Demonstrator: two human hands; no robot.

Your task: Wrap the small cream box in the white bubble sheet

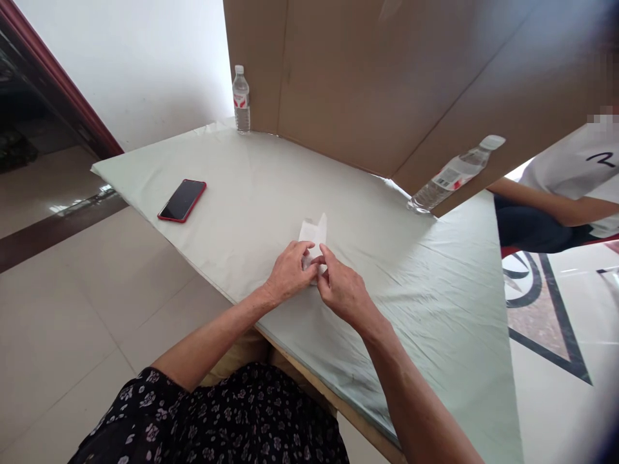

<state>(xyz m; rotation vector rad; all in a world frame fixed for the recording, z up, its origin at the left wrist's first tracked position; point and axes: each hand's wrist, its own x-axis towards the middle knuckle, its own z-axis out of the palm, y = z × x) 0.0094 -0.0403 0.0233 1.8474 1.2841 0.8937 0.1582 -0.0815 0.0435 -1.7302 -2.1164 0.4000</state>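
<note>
A small piece of white paper or tissue (313, 233) stands up from between my hands, over the pale cloth-covered table. My left hand (293, 267) has its fingers curled round the paper's lower left side. From the right, my right hand (341, 283) pinches at the paper's lower end with thumb and forefinger. The fingertips of both hands meet there and hide the lower part of the paper. Its top edge is uneven, with a pointed corner on the right.
On the table (261, 193) a red-cased phone (182, 201) lies to the left. A tall brown cardboard panel (338, 84) stands behind, with one water bottle (241, 103) at its left end and another water bottle (454, 177) at the right. Beyond it sits a person in white (561, 174).
</note>
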